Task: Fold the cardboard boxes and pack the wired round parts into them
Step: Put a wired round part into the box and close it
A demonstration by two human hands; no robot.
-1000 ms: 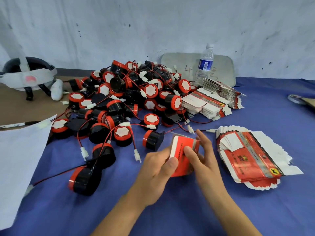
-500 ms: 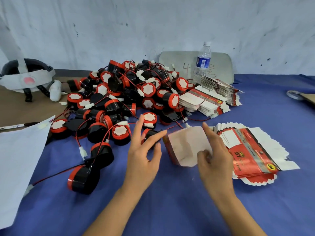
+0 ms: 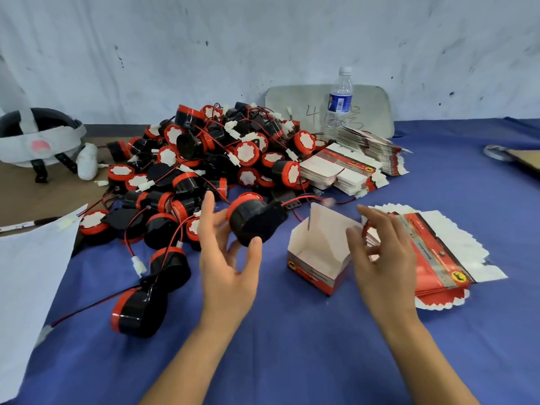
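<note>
A folded red-and-white cardboard box (image 3: pixel 317 260) stands open on the blue cloth, its lid flap up. My left hand (image 3: pixel 228 258) holds a black round part with a red rim (image 3: pixel 251 220) just left of the box; its red and black wire trails off to the right behind the box. My right hand (image 3: pixel 382 258) hovers at the box's right side with fingers loosely curled, and whether it touches the flap is unclear. A big heap of wired round parts (image 3: pixel 210 165) lies behind. A fanned stack of flat boxes (image 3: pixel 438 252) sits to the right.
More flat box stacks (image 3: pixel 342 171) lie behind the heap, beside a water bottle (image 3: pixel 339 103) and a grey board (image 3: pixel 377 109). A white paper sheet (image 3: pixel 26 276) covers the left edge. A headset (image 3: pixel 35 141) rests at far left. Loose parts (image 3: pixel 137 311) lie near my left arm.
The box now stands upright and open on the cloth. My left hand has picked a round part from the heap and lifted it towards the box. My right hand has let go.
</note>
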